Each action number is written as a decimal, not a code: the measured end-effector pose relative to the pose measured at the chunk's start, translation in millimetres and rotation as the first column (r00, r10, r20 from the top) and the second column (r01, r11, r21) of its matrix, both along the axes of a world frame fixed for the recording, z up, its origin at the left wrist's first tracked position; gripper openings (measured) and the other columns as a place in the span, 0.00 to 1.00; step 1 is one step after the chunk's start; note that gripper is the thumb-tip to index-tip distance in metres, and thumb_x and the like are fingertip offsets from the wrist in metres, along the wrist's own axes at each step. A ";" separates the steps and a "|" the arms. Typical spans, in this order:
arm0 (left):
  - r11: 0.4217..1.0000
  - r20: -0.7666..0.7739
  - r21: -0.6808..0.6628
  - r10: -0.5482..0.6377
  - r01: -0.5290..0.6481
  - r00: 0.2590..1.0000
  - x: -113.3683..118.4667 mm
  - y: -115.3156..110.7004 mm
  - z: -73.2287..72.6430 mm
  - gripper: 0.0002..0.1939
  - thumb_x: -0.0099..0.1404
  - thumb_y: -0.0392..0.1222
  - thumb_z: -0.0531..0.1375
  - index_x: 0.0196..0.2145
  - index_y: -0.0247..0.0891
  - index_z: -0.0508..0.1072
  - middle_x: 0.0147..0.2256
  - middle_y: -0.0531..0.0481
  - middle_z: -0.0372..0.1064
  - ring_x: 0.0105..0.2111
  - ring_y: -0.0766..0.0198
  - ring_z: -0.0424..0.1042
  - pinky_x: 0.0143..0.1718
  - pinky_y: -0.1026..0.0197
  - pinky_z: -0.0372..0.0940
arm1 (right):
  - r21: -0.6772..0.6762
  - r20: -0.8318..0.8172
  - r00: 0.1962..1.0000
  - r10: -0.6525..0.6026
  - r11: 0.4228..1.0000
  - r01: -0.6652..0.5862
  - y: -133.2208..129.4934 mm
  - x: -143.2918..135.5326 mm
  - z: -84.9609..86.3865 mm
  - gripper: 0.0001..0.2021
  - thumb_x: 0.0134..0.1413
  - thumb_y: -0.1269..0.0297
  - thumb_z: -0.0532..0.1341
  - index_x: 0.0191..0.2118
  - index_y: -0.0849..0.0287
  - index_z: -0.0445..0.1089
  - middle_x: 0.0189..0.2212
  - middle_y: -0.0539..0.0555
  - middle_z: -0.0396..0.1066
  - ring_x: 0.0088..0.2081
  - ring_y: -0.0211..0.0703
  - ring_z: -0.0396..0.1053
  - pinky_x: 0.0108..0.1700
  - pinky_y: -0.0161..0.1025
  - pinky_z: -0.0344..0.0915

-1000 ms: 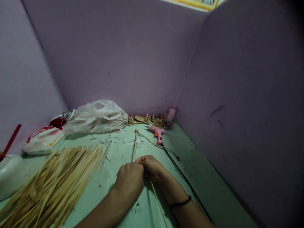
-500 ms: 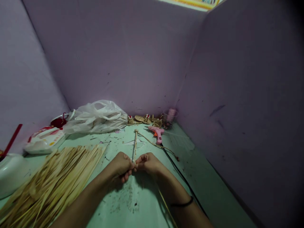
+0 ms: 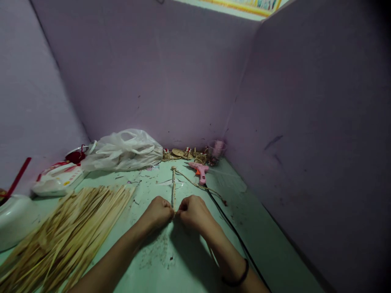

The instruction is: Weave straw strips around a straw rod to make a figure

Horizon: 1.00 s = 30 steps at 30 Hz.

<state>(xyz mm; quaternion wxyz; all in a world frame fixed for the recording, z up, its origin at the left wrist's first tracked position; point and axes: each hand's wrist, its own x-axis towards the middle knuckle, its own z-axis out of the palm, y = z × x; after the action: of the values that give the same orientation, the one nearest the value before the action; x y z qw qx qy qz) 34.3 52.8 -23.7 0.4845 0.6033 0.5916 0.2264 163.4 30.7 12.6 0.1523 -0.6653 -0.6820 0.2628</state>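
A thin braided cord (image 3: 174, 185) runs from a knot near the middle of the green table down to my two hands. My left hand (image 3: 159, 211) is closed on the cord's near end. Close against it on the right, my right hand (image 3: 192, 209) pinches at the same end, its fingertips partly hidden. A pale strand (image 3: 211, 252) hangs below my right wrist. From the knot, a second twisted cord (image 3: 195, 184) trails right to a reddish tip.
Dry straw strips (image 3: 70, 232) cover the table's left side. A pink glue gun (image 3: 200, 171) with a black cable (image 3: 233, 226) lies to the right. Behind are a white plastic bag (image 3: 125, 150), a white packet (image 3: 59, 179) and woven pieces (image 3: 179, 153). A white bowl (image 3: 16, 219) stands far left.
My hands have shifted slightly at the cord's end, the left fingers curling in more and the right hand turning over. The view has tilted a little.
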 end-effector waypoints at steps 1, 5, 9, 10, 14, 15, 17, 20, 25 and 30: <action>1.000 0.011 -0.006 0.008 -0.008 1.000 0.5 -0.5 1.8 0.04 0.37 0.31 0.50 0.10 0.34 0.58 0.08 0.59 0.44 0.12 0.76 0.43 0.15 0.67 0.35 | -0.014 -0.003 1.000 0.003 1.000 -0.003 0.2 -0.4 -0.9 0.10 0.36 0.70 0.56 0.26 0.62 0.74 0.23 0.58 0.72 0.25 0.37 0.65 0.23 0.30 0.50; 0.976 0.178 -0.203 0.115 -0.078 0.977 1.3 -4.0 7.0 0.08 0.38 0.32 0.50 0.08 0.36 0.53 0.07 0.59 0.44 0.09 0.77 0.42 0.13 0.68 0.35 | 0.014 0.014 0.998 0.055 0.998 -0.055 -4.8 -10.1 -3.6 0.09 0.36 0.67 0.57 0.24 0.63 0.74 0.21 0.59 0.71 0.22 0.37 0.63 0.21 0.32 0.46; 0.959 0.304 -0.284 0.109 -0.019 0.946 -4.7 -4.3 9.3 0.08 0.39 0.34 0.51 0.09 0.37 0.53 0.06 0.58 0.47 0.07 0.76 0.44 0.10 0.68 0.36 | 0.117 0.081 0.994 0.077 0.989 -0.086 -14.6 -19.3 -1.0 0.09 0.37 0.67 0.56 0.24 0.60 0.74 0.22 0.60 0.72 0.22 0.39 0.63 0.22 0.34 0.45; 0.965 0.328 -0.262 0.085 0.004 0.941 -7.2 -3.2 9.5 0.08 0.39 0.34 0.52 0.09 0.36 0.55 0.06 0.58 0.47 0.07 0.76 0.44 0.10 0.69 0.36 | 0.121 0.088 0.992 0.094 0.987 -0.104 -15.2 -18.4 -0.2 0.09 0.36 0.68 0.56 0.24 0.60 0.74 0.22 0.60 0.72 0.22 0.39 0.63 0.22 0.34 0.45; 0.960 0.327 -0.250 -0.038 0.125 0.944 -17.9 2.8 10.0 0.05 0.40 0.37 0.57 0.14 0.34 0.63 0.06 0.60 0.48 0.07 0.76 0.44 0.09 0.70 0.36 | 0.073 -0.078 0.991 0.110 0.992 -0.105 -3.5 -1.2 -1.3 0.10 0.39 0.62 0.57 0.22 0.61 0.73 0.18 0.55 0.69 0.20 0.36 0.61 0.22 0.33 0.46; 0.953 0.322 -0.262 -0.065 0.155 0.945 -20.1 4.1 10.1 0.06 0.41 0.39 0.57 0.15 0.34 0.63 0.06 0.60 0.48 0.06 0.76 0.44 0.08 0.70 0.36 | 0.072 -0.159 0.986 0.054 0.996 -0.043 1.5 3.5 -2.9 0.12 0.42 0.61 0.55 0.22 0.62 0.72 0.18 0.54 0.68 0.20 0.35 0.60 0.22 0.32 0.47; 0.947 0.320 -0.259 -0.102 0.190 0.942 -23.3 5.6 10.2 0.07 0.42 0.40 0.57 0.15 0.35 0.63 0.06 0.60 0.48 0.06 0.76 0.44 0.08 0.69 0.35 | 0.056 -0.330 0.942 -0.058 0.995 0.081 10.1 8.8 -7.6 0.13 0.44 0.62 0.53 0.24 0.64 0.71 0.19 0.53 0.68 0.20 0.33 0.59 0.22 0.31 0.49; 0.948 0.337 -0.236 -0.126 0.213 0.933 -24.8 5.8 9.5 0.07 0.42 0.39 0.57 0.15 0.35 0.62 0.07 0.60 0.48 0.07 0.76 0.43 0.08 0.69 0.35 | -0.203 -0.544 0.829 -0.132 0.979 0.023 14.2 3.4 -17.2 0.10 0.42 0.65 0.53 0.21 0.65 0.67 0.15 0.50 0.64 0.17 0.31 0.56 0.20 0.30 0.50; 0.960 0.292 -0.202 -0.128 0.192 0.948 -21.9 3.9 11.1 0.03 0.40 0.36 0.54 0.15 0.34 0.63 0.07 0.60 0.48 0.08 0.75 0.44 0.10 0.68 0.37 | -0.299 -0.614 0.778 -0.132 0.952 -0.074 11.5 -10.6 -33.3 0.05 0.35 0.71 0.55 0.15 0.63 0.61 0.08 0.43 0.51 0.12 0.26 0.45 0.16 0.30 0.39; 0.981 -0.085 -0.080 -0.183 0.176 0.979 -19.9 -3.5 29.9 0.05 0.39 0.35 0.53 0.11 0.34 0.62 0.09 0.55 0.54 0.13 0.72 0.52 0.16 0.67 0.45 | -0.321 -0.665 0.707 -0.241 0.947 0.021 12.4 -13.7 -37.1 0.03 0.30 0.74 0.56 0.15 0.64 0.61 0.07 0.43 0.53 0.12 0.26 0.46 0.17 0.29 0.40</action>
<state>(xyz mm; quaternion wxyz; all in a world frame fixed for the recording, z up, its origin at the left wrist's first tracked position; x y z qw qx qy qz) 14.4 49.3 6.2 0.4968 0.6461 0.5641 0.1323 149.7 43.1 -24.5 0.3168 -0.5792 -0.4787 0.5788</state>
